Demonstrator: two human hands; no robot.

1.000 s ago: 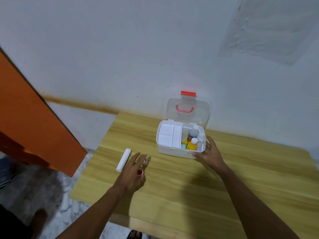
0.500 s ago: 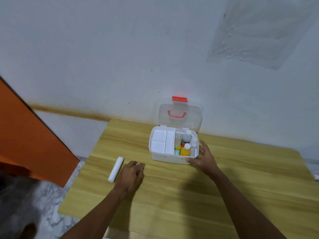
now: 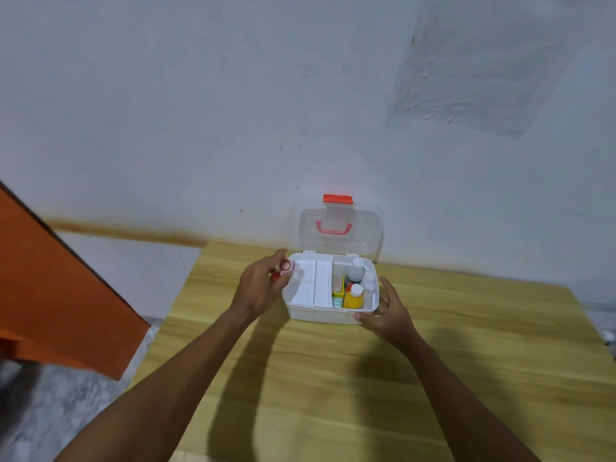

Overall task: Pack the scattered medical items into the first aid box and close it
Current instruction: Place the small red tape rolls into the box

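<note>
The white first aid box [image 3: 320, 311] stands on the wooden table [image 3: 433, 378] by the wall. Its clear lid [image 3: 340, 235] with a red handle and red latch is up. Inside, on the right, are a yellow bottle [image 3: 353, 298], a dark bottle [image 3: 354, 273] and a white bottle [image 3: 368, 283]. A white divided tray [image 3: 313, 281] fills the left half. My left hand [image 3: 260, 288] hovers at the box's left rim, pinching small red-capped items [image 3: 284, 266]. My right hand [image 3: 388, 311] holds the box's front right corner, thumb on the front wall.
A grey-white wall rises right behind the box. An orange panel [image 3: 50, 278] stands to the left past the table edge, above a marbled floor [image 3: 50, 411]. My left forearm covers the table left of the box, and no white roll shows.
My left hand closed on the small red-capped items on the table, lifted them and carried them right and up to the box's left rim. The white roll has gone out of sight. My right hand stays on the box.
</note>
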